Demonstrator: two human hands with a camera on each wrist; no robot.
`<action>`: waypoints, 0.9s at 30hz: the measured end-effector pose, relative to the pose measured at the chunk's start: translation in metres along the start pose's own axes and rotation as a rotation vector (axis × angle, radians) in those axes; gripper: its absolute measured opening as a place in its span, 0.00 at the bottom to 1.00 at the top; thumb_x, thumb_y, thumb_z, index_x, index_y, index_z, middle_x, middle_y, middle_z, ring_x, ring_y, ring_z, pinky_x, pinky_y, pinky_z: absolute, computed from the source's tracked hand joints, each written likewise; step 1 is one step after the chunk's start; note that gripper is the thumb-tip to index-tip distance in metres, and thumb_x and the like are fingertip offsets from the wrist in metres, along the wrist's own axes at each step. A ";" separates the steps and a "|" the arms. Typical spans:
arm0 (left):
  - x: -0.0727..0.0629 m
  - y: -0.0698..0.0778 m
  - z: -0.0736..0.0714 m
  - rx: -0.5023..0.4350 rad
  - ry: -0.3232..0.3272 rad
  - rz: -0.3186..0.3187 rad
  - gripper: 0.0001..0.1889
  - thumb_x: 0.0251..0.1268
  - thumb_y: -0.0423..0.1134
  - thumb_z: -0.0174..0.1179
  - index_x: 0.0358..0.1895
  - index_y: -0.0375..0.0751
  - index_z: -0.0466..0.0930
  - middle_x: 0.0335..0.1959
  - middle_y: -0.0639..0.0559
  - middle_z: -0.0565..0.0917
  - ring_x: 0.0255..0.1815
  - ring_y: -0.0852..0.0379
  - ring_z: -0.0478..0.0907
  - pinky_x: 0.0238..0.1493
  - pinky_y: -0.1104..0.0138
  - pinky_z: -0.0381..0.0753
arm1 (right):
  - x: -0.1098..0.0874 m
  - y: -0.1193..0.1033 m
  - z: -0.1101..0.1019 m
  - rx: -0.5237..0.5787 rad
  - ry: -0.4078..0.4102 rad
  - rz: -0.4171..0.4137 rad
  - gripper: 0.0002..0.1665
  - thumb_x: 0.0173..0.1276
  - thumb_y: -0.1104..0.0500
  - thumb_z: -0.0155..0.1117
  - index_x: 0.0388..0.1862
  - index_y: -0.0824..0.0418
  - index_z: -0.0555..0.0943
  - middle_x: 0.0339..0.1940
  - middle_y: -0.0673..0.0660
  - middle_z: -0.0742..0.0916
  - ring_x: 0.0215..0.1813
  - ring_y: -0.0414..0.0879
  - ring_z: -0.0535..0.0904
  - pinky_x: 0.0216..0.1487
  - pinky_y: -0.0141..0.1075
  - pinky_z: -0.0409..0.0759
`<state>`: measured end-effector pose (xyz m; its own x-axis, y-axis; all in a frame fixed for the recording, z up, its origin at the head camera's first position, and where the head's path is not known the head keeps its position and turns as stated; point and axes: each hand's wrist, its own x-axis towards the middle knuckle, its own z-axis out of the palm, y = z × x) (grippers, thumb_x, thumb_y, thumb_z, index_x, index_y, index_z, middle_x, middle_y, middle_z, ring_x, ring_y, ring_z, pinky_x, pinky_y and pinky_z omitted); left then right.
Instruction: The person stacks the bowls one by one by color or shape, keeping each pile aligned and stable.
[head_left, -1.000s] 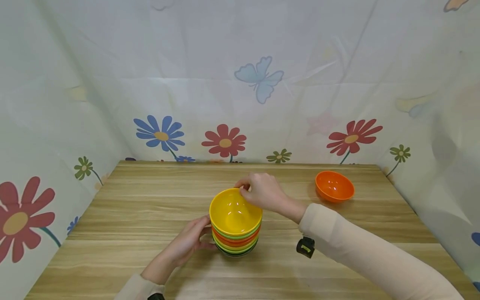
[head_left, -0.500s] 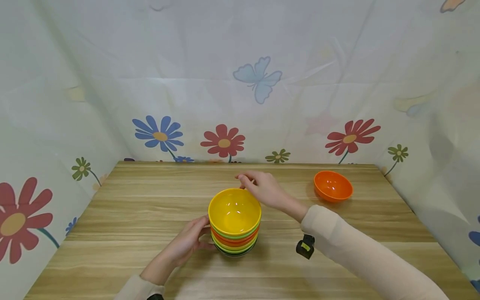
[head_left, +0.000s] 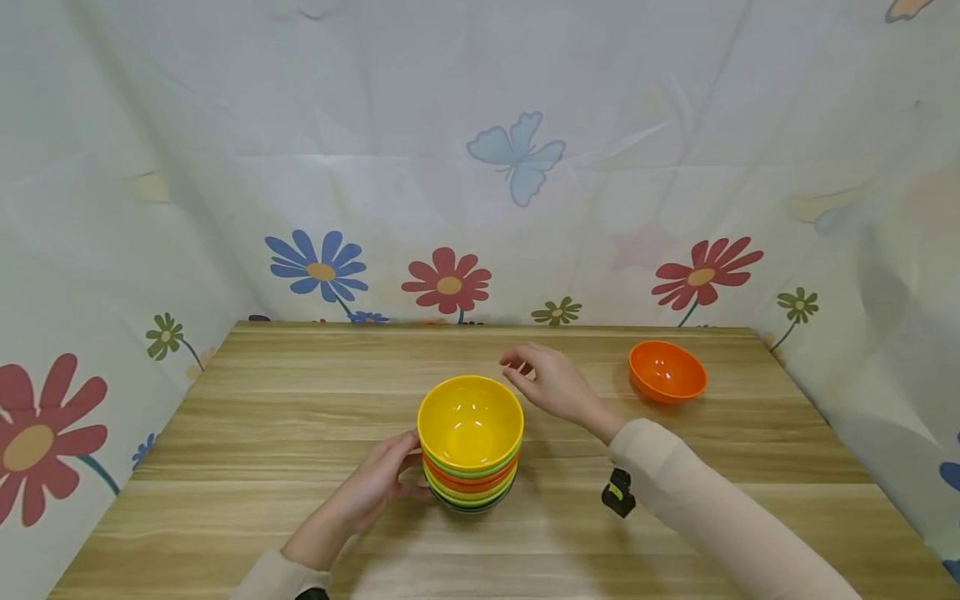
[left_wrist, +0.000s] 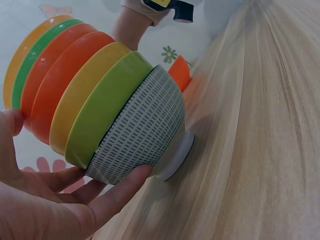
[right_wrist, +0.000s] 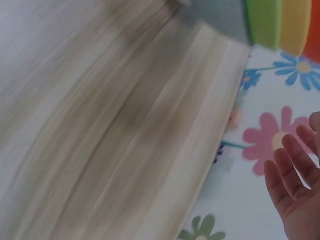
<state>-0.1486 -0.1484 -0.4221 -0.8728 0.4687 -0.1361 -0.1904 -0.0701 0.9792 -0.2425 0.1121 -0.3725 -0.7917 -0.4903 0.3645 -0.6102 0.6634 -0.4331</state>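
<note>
A stack of several nested bowls stands upright on the table, a yellow bowl on top. Below it come green, orange and yellow rims, and at the bottom a white bowl with dark green dashes, seen well in the left wrist view. My left hand rests against the stack's left side, its fingers touching the bottom bowl and one digit near the upper rims. Just beyond the stack's right rim, my right hand hovers apart from it, fingers loosely bent and holding nothing; the right wrist view shows these fingers apart.
A single orange bowl stands at the back right of the wooden table. White curtain sheets with flowers and a butterfly hang behind the table and at both sides.
My right hand has let go of the yellow bowl's rim and moved away to the right. The left hand and the stack have stayed in place.
</note>
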 end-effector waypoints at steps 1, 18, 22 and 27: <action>0.000 0.000 0.000 0.001 0.001 -0.001 0.32 0.71 0.57 0.37 0.63 0.32 0.64 0.58 0.43 0.70 0.55 0.50 0.70 0.47 0.50 0.79 | -0.001 0.005 0.001 -0.019 0.006 -0.018 0.08 0.64 0.60 0.61 0.41 0.60 0.80 0.38 0.54 0.84 0.37 0.43 0.79 0.40 0.38 0.82; 0.000 0.001 0.000 0.004 0.006 -0.011 0.33 0.70 0.58 0.38 0.62 0.32 0.65 0.56 0.44 0.71 0.55 0.50 0.71 0.47 0.50 0.79 | -0.026 0.064 -0.014 -0.367 0.089 0.084 0.11 0.61 0.57 0.63 0.42 0.58 0.81 0.39 0.56 0.82 0.42 0.51 0.77 0.38 0.43 0.81; 0.000 0.001 0.001 0.004 0.008 -0.010 0.33 0.71 0.58 0.37 0.63 0.32 0.65 0.56 0.44 0.71 0.55 0.50 0.71 0.47 0.51 0.79 | -0.035 0.074 -0.022 -0.390 0.097 0.127 0.11 0.62 0.57 0.63 0.43 0.59 0.81 0.42 0.58 0.82 0.44 0.53 0.76 0.37 0.45 0.81; 0.000 0.002 0.001 0.000 0.010 -0.013 0.33 0.71 0.58 0.37 0.63 0.32 0.64 0.56 0.44 0.71 0.55 0.50 0.70 0.47 0.51 0.79 | -0.046 0.086 -0.034 -0.398 0.132 0.143 0.12 0.61 0.59 0.63 0.43 0.61 0.81 0.42 0.59 0.82 0.44 0.56 0.76 0.35 0.47 0.81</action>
<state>-0.1486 -0.1477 -0.4205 -0.8745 0.4612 -0.1502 -0.2017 -0.0642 0.9773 -0.2578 0.2109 -0.3988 -0.8411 -0.3185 0.4372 -0.4154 0.8980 -0.1451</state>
